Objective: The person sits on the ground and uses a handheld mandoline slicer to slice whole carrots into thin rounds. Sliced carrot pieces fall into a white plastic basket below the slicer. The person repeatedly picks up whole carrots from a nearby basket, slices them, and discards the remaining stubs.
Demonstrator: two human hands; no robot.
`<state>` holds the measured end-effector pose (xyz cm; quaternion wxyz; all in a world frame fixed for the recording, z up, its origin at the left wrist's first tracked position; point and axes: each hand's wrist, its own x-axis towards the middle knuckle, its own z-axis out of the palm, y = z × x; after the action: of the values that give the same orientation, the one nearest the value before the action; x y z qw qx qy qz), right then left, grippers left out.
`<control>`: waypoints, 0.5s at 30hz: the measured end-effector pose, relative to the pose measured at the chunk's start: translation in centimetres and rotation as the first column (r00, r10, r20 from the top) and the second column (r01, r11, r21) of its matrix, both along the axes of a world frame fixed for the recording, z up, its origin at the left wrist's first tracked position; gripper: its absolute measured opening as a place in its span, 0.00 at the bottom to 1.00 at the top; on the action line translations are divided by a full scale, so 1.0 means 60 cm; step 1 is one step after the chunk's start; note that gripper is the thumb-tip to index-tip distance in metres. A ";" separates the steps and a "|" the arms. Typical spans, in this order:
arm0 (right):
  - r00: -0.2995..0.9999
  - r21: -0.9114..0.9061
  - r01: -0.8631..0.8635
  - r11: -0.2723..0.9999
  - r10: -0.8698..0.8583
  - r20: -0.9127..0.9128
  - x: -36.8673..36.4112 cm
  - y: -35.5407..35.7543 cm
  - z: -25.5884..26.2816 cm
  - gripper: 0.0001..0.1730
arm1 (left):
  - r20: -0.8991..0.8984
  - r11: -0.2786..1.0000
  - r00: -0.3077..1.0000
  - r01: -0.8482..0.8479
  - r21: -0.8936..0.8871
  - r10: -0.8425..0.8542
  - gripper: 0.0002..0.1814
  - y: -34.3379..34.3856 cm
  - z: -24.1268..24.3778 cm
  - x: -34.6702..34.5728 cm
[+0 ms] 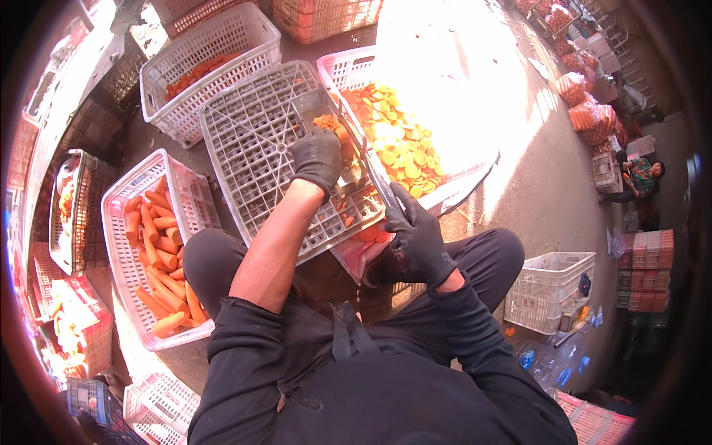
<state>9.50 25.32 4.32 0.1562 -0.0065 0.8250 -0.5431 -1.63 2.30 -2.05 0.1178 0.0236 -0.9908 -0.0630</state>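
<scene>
My left hand (317, 158), in a dark glove, bends its fingers over a carrot (341, 133) in the metal trough (311, 105) of a slicer. My fingers partly hide the carrot. The slicer sits on an upturned grey plastic crate (250, 139) before my knees. My gloved right hand (414, 233) grips the handle of a long cutting blade (378, 175) along the slicer's right side. Beyond the blade, round carrot slices (409, 156) lie in a white crate (347, 64). Orange scraps (345, 214) are scattered on the upturned crate.
To my left, a pinkish-white crate (110, 222) holds whole peeled carrots (167, 267). Another white crate (222, 75) with carrots stands behind it. A white crate (548, 295) and plastic bottles (548, 361) are at right. Farther right sits a person (642, 177) near filled bags (592, 117).
</scene>
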 end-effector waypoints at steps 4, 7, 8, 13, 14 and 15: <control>1.000 -0.136 0.006 0.991 -0.007 -0.006 0.004 -0.017 0.065 0.27 | -0.031 1.000 1.000 0.004 0.011 -0.003 0.11 0.001 0.001 0.001; 0.995 -0.030 -0.040 0.999 0.037 -0.091 -0.002 -0.026 0.080 0.27 | -0.076 1.000 0.997 -0.011 0.024 0.012 0.10 0.002 -0.005 -0.003; 0.993 -0.026 -0.046 0.999 0.043 -0.108 0.000 -0.026 0.075 0.27 | -0.098 1.000 0.995 -0.014 0.026 0.017 0.10 0.003 -0.008 -0.004; 0.986 -0.036 -0.032 0.999 0.026 -0.163 0.011 -0.023 0.040 0.27 | -0.061 0.999 0.998 -0.023 0.046 0.025 0.10 0.007 0.002 -0.004; 0.984 -0.016 -0.032 0.999 0.029 -0.177 0.014 -0.022 0.031 0.27 | -0.035 0.997 0.999 -0.036 0.066 0.038 0.10 0.008 0.008 -0.002; 0.981 -0.001 -0.033 0.999 0.032 -0.191 0.018 -0.022 0.019 0.28 | -0.009 0.995 0.999 -0.050 0.082 0.051 0.10 0.008 0.020 0.004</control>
<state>10.59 24.01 5.45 0.0852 -0.0722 0.8348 -0.5391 -1.40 2.77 -0.86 0.1237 0.0533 -0.9858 -0.1004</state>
